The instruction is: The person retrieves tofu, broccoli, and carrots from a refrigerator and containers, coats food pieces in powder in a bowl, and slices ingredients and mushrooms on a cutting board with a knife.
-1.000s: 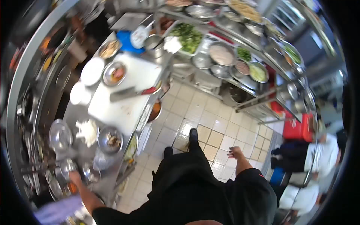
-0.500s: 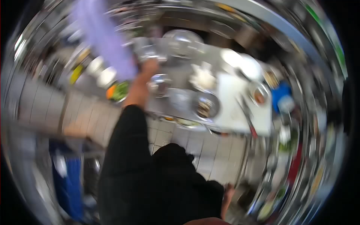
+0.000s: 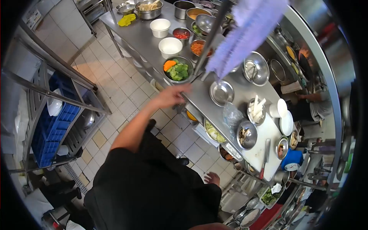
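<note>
My left hand (image 3: pixel 172 96) is held out at the front edge of the steel table, just below a metal bowl of broccoli and carrot (image 3: pixel 178 69). Its fingers are slightly blurred but look apart, and I see nothing in them. My right hand (image 3: pixel 212 179) hangs low beside my dark clothing, fingers spread, holding nothing. An empty steel bowl (image 3: pixel 221 93) sits on the table to the right of my left hand. Further right are a clear plastic bag (image 3: pixel 232 115), a bowl of sliced mushroom-like pieces (image 3: pixel 246 135) and a bowl of white sticks (image 3: pixel 256 111).
A metal post with a purple cloth (image 3: pixel 249 42) rises at the table edge. A knife (image 3: pixel 265 159) lies on the white cutting board (image 3: pixel 255 156). White tubs (image 3: pixel 170 47) stand left of the post. Blue crates (image 3: pixel 53 119) fill a rack on the left. Another person's arm (image 3: pixel 309 97) shows at right.
My view has turned left, bringing more of the table's left end and the floor into sight. My left hand has drawn back from over the table to its front edge.
</note>
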The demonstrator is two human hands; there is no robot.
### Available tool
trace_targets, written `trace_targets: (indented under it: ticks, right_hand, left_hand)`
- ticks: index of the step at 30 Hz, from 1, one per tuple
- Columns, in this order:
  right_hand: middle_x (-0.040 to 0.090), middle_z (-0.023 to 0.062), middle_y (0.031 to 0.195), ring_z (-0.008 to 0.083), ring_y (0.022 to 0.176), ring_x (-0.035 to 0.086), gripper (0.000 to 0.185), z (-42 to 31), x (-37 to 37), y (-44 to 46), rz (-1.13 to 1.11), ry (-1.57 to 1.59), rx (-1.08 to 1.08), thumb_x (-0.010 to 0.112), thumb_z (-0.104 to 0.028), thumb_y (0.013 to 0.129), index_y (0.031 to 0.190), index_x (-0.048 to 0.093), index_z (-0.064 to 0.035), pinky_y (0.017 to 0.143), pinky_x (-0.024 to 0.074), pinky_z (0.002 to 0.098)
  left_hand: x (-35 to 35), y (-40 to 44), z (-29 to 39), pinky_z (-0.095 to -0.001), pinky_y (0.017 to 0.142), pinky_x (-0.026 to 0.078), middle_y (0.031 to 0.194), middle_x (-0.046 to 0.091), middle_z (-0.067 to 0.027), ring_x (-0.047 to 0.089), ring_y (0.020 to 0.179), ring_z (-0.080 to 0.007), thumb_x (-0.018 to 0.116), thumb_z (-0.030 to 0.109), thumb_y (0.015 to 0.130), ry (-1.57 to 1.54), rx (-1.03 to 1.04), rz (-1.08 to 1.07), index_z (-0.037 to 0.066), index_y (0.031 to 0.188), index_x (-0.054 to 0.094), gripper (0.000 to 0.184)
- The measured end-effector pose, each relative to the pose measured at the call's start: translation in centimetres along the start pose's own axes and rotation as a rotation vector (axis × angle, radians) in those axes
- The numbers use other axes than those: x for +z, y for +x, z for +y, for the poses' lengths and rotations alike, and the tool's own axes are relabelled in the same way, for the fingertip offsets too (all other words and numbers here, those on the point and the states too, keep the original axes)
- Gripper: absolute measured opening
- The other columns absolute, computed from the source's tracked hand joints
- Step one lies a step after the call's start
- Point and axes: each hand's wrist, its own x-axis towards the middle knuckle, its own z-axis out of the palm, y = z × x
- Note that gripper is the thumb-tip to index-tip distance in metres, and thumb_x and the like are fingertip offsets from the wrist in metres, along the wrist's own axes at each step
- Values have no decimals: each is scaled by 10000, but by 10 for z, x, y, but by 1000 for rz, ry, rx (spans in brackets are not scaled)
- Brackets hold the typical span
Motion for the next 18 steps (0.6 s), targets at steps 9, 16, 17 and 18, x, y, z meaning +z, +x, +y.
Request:
trace_targets:
  ticks: [9,16,17,18]
  right_hand:
    - [657,86,992,157,782,655,251,-271,430,-34,-385,-216,-610,576,-186,949,1107,587,10,742,538,278]
    - [650,66,924,147,714,644,252,-445,662,-10,-454,-180,-859,582,-244,952,1054,594,-14,660,535,273]
    - [649,63,915,151,711,644,256,-467,684,0,-456,-186,-850,590,-255,947,1050,595,-21,651,533,272]
    - [649,60,906,154,708,643,261,-489,705,13,-460,-193,-842,597,-266,942,1046,596,-27,641,530,272]
  left_hand:
    - [-235,173,-117,-440,831,509,1013,656,-239,641,960,-373,744,483,738,624,-119,576,-54,1076,609,649]
    - [-286,170,-105,-454,919,475,1111,629,-239,586,1083,-394,563,113,783,279,-420,457,59,1122,632,351]
    - [-305,163,-101,-450,936,467,1124,626,-236,579,1096,-391,568,122,784,279,-409,483,70,1135,632,362]
    - [-325,154,-98,-446,963,451,1141,615,-245,575,1113,-380,571,137,783,270,-411,492,79,1197,594,419]
